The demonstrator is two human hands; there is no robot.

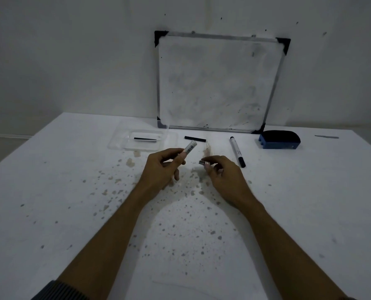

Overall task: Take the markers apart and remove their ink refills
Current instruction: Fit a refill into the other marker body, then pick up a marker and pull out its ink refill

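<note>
My left hand (163, 164) grips a white marker barrel (190, 147) that points up and away, its open end toward the whiteboard. My right hand (218, 169) pinches a small dark marker piece (202, 163), held apart from the barrel. A black ink refill (195, 138) lies on the table beyond my hands. Another whole marker (237, 151) with a black cap lies to the right. Inside a clear plastic tray (124, 146) rests a dark stick-like part (145, 139).
A small whiteboard (219, 83) leans against the wall at the back. A blue and black eraser (279, 139) sits right of it. The white table (72, 202) is speckled with brownish stains. A grey streak (327, 137) marks the far right.
</note>
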